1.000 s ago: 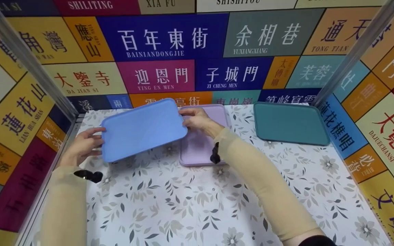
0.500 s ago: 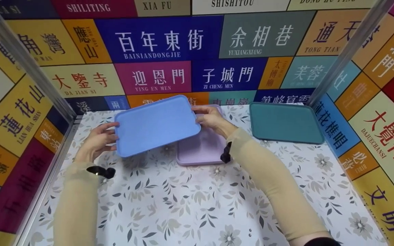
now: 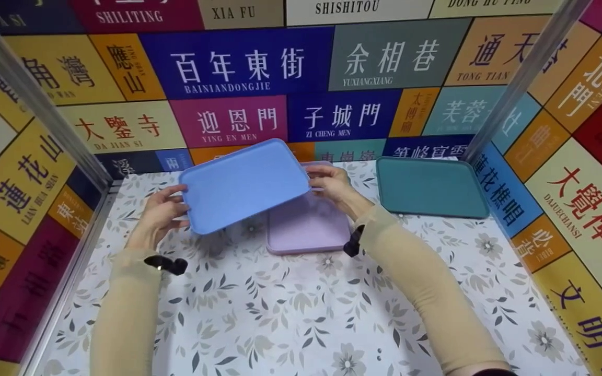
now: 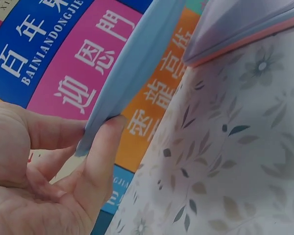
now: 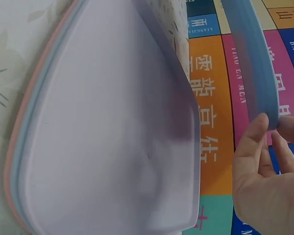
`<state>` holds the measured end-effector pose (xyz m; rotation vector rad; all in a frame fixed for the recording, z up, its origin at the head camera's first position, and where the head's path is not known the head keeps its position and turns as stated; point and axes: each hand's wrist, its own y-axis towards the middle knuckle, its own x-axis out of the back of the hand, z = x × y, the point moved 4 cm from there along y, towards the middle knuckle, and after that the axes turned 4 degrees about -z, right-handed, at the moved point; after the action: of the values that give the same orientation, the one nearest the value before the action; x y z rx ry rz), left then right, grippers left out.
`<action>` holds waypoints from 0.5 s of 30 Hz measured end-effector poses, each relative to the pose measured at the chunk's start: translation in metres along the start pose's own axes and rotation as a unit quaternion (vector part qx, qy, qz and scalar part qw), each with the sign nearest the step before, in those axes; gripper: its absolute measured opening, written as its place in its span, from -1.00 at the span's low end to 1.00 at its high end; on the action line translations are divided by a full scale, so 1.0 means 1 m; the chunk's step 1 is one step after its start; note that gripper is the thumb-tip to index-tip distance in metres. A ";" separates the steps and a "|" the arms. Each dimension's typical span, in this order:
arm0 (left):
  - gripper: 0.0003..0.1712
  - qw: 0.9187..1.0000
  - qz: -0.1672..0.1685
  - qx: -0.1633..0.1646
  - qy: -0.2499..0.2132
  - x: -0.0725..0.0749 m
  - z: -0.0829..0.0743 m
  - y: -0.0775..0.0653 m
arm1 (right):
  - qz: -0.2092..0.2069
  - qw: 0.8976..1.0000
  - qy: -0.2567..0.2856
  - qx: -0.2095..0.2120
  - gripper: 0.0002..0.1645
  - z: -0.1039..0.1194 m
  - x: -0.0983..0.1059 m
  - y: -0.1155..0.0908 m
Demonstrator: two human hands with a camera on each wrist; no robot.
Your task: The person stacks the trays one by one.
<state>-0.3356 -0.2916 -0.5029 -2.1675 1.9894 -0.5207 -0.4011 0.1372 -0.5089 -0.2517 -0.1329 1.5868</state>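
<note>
A blue rectangular tray (image 3: 246,185) is held up off the table, tilted with its right side higher. My left hand (image 3: 162,213) pinches its left edge; in the left wrist view, thumb and fingers (image 4: 105,147) close on the tray's rim (image 4: 132,63). My right hand (image 3: 336,189) pinches the right edge, as the right wrist view also shows. Below and partly covered by the blue tray lies a lilac tray (image 3: 309,224). The right wrist view shows the lilac tray (image 5: 103,122) on top of a stack, with a light blue edge and a pink edge (image 5: 13,161) beneath.
A teal tray (image 3: 431,187) lies flat at the back right of the table. White cloth with grey leaves and flowers covers the table (image 3: 259,313). Panels with coloured signs (image 3: 238,62) stand at the back and both sides, with metal posts (image 3: 525,78) at the corners.
The blue tray, held in both hands, has shifted right over the lilac tray, covering more of its upper part. The hands moved right with it. The camera view has shifted slightly.
</note>
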 end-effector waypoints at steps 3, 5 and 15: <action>-0.09 1.000 -0.020 0.005 -0.009 -0.005 0.002 0.000 | -0.021 1.000 0.020 0.010 -0.38 -0.004 0.000 -0.002; -0.08 0.999 -0.031 0.007 -0.018 -0.009 0.002 -0.002 | -0.041 0.998 0.041 0.016 -0.39 -0.008 -0.003 -0.004; -0.10 0.996 -0.076 0.011 -0.038 -0.036 0.001 -0.005 | -0.167 0.972 0.155 0.057 -0.27 -0.031 -0.044 -0.033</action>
<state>-0.3324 -0.2552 -0.5076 -2.3016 1.7806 -0.4695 -0.3613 0.0921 -0.5275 -0.3651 0.1527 1.1997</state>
